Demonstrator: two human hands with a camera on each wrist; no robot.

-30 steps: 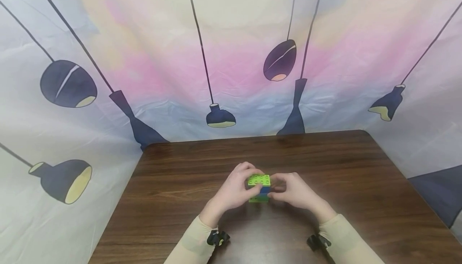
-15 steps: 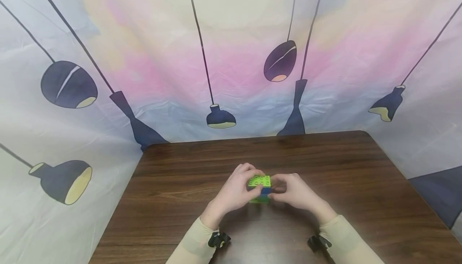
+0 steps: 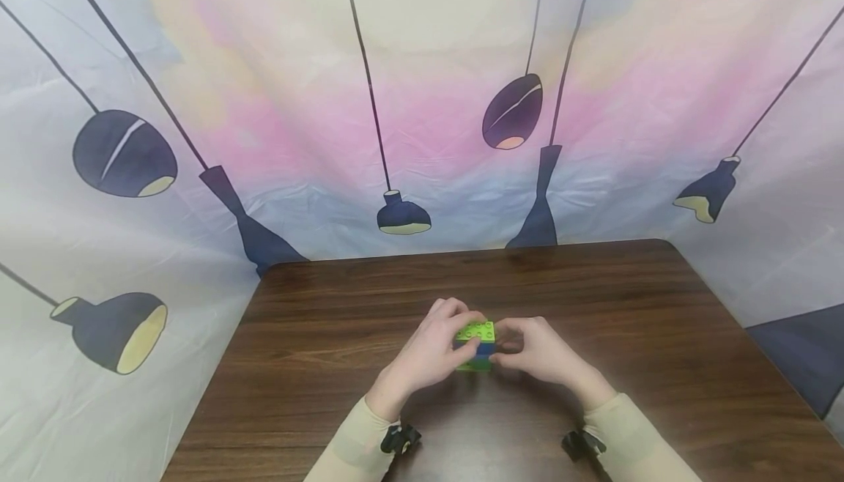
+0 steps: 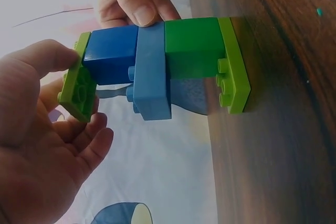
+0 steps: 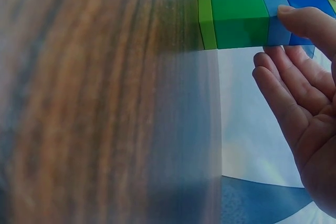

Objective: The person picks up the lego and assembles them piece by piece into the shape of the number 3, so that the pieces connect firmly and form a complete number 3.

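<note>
A stack of toy building bricks [image 3: 483, 349] stands upright near the middle of the table. In the left wrist view it runs, from table upward, through a lime plate [image 4: 236, 77], a green brick [image 4: 194, 48], a light blue brick [image 4: 152, 85], a dark blue brick [image 4: 111, 51] and a top lime plate [image 4: 80, 90]. Both plates and the light blue brick jut out past the others. My left hand [image 3: 431, 343] pinches the top lime plate between thumb and fingers. My right hand [image 3: 537, 350] grips the light blue brick from the right side, its thumb on the near face.
A dark wood-grain table [image 3: 316, 321] lies beneath the hands. Behind and beside it hangs a cloth backdrop [image 3: 435, 50] printed with dark pendant lamps. Each sleeved wrist carries a small black camera [image 3: 400, 439].
My left hand's fingers have shifted very slightly to the right over the top plate. The right hand and the stack look nearly the same.
</note>
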